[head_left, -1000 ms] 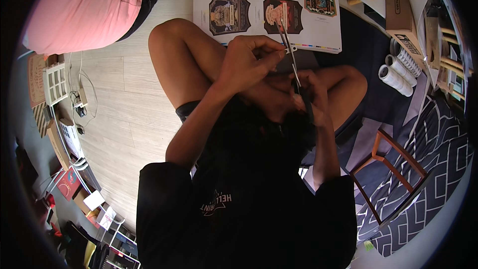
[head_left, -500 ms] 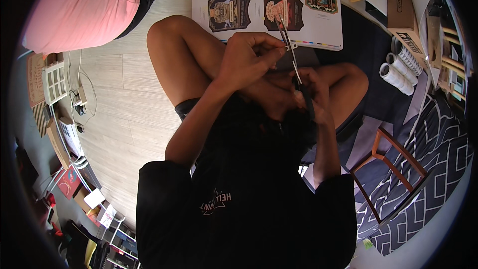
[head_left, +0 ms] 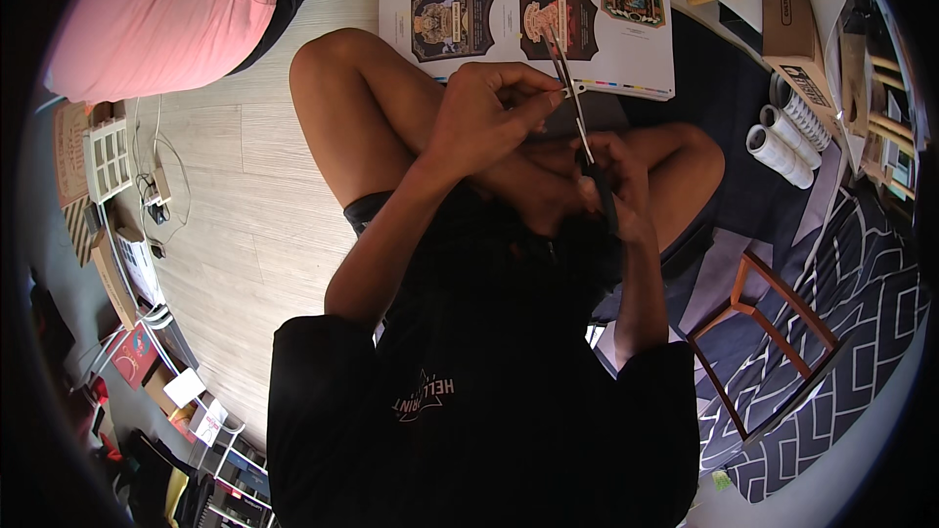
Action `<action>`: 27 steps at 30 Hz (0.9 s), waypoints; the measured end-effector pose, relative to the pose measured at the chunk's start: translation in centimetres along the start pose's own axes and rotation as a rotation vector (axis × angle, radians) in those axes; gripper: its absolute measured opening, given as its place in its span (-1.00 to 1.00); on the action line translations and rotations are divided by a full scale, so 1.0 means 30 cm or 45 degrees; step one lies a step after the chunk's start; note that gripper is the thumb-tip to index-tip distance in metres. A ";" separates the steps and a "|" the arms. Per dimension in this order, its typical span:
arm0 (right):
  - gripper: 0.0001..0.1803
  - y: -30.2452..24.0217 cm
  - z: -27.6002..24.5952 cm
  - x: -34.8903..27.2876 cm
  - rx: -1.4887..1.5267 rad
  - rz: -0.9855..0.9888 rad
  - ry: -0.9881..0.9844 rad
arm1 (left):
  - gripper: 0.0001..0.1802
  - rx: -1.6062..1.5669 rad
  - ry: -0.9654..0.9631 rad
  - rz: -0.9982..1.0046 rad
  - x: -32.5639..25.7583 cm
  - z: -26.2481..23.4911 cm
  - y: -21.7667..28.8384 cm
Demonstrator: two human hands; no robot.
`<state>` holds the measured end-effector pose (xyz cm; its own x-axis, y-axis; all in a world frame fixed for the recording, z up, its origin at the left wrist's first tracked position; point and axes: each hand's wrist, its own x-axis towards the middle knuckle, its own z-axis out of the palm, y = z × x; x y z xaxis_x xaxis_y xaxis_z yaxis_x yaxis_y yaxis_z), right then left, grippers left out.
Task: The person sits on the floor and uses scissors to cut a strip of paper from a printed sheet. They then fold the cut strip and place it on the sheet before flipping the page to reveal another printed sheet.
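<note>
My right hand grips a pair of scissors by the black handles. The long metal blades point up and away from me, their tips over the printed sheets. My left hand is closed, thumb and fingertips pinching a small white piece that sits right at the blades. Its exact kind is too small to make out. Beyond both hands lies a stack of large white sheets printed with several dark, ornate label shapes. Both hands are raised above my crossed legs.
A person in a pink garment is close by at the far left. Cables and a white shelf rack stand at the left. White rolls, a wooden frame and patterned bedding lie at the right.
The scissor blades look slightly closer together around the white piece. Both hands keep nearly the same place.
</note>
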<state>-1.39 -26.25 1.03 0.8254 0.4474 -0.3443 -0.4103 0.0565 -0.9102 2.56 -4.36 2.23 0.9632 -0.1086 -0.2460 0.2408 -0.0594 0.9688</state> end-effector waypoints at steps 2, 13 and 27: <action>-0.52 0.010 -0.004 -0.001 0.018 -0.016 0.000 | -0.82 0.011 -0.009 0.001 -0.002 0.001 0.007; -0.49 0.020 -0.014 -0.002 0.063 -0.091 -0.032 | -0.75 -0.067 -0.037 -0.031 -0.011 -0.001 0.012; -0.51 0.017 -0.008 -0.001 0.041 -0.014 -0.003 | -0.76 -0.057 -0.068 -0.031 -0.012 0.003 0.009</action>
<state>-1.53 -26.45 0.53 0.8288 0.4489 -0.3340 -0.4139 0.0902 -0.9059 2.26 -4.42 2.58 0.9494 -0.1602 -0.2700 0.2706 -0.0183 0.9625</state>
